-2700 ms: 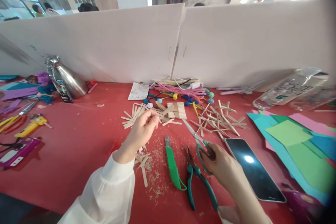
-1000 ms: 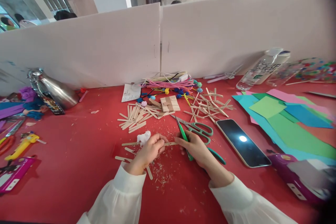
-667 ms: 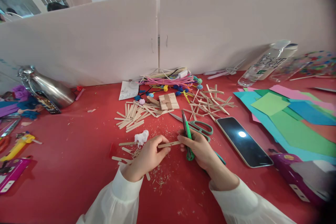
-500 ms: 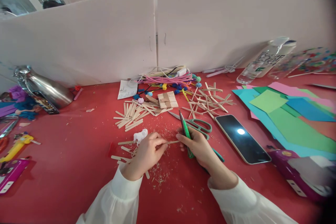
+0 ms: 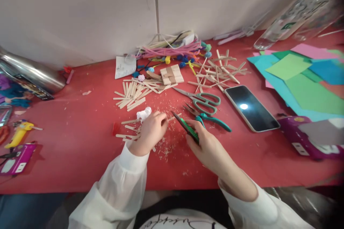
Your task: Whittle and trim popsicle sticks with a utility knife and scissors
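Note:
My left hand (image 5: 151, 133) is closed in a pinch on a thin wooden craft stick (image 5: 176, 117), whose free end points right. My right hand (image 5: 205, 143) grips a green craft knife (image 5: 190, 129), its blade slanting up and left toward the stick. Wood shavings (image 5: 166, 147) are scattered on the red tabletop under and between both hands. Several craft sticks (image 5: 126, 136) and a crumpled white tissue (image 5: 144, 113) lie beside my left hand, partly hidden by it. Scissors (image 5: 205, 102) and teal-handled pliers (image 5: 215, 121) rest just beyond my right hand.
Farther back are loose craft sticks (image 5: 133, 93), crossed sticks (image 5: 220, 69) and pink pipe cleaners (image 5: 172, 50). A phone (image 5: 252, 109), coloured paper (image 5: 303, 89) and a bottle (image 5: 285, 18) are at right. A metal jug (image 5: 37, 73) and yellow glue gun (image 5: 20, 134) are at left.
The view has tilted down, showing the table's front edge. My right hand has drawn back from the stick, and the knife, upright before, now leans left. The pliers are more exposed.

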Available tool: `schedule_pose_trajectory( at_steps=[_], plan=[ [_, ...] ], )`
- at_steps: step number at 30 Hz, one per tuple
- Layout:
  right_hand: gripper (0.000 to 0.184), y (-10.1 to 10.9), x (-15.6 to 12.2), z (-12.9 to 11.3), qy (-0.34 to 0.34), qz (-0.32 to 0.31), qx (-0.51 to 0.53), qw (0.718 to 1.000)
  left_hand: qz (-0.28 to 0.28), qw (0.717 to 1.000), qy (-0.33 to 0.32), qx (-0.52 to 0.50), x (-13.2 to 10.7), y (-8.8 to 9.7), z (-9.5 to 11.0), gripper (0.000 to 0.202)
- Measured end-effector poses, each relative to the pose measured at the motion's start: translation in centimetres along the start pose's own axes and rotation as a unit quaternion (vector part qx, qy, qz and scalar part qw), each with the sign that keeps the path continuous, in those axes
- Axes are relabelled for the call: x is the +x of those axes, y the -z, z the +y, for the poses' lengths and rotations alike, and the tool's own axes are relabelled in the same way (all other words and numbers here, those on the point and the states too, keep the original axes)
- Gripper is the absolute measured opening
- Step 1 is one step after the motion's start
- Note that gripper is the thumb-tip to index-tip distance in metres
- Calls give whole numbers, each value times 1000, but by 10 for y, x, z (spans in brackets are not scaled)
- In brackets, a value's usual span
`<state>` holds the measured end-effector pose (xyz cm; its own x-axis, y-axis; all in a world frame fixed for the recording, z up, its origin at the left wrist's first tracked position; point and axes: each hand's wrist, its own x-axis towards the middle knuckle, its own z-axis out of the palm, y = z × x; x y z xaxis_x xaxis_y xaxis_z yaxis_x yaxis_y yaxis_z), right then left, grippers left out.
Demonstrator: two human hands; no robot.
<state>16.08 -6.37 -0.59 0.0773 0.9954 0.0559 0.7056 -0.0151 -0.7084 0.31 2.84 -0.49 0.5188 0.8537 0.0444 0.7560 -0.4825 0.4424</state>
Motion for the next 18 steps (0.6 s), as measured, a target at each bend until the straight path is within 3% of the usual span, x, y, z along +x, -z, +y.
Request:
schedule_pose_trajectory(
  at_steps=[5,9,18],
  plan=[
    [43,-5,-15,0,34,9,-96,995,14,1000,-16,-22,1,-5,-2,9],
    [46,-4,-19,-5,11,-7,-113,993,15,1000,-16,-19,0,-4,0,11],
    [44,2,-22,-2,13,37,-142,989,17,999,-8,-31,2,-4,-1,13]
  ],
)
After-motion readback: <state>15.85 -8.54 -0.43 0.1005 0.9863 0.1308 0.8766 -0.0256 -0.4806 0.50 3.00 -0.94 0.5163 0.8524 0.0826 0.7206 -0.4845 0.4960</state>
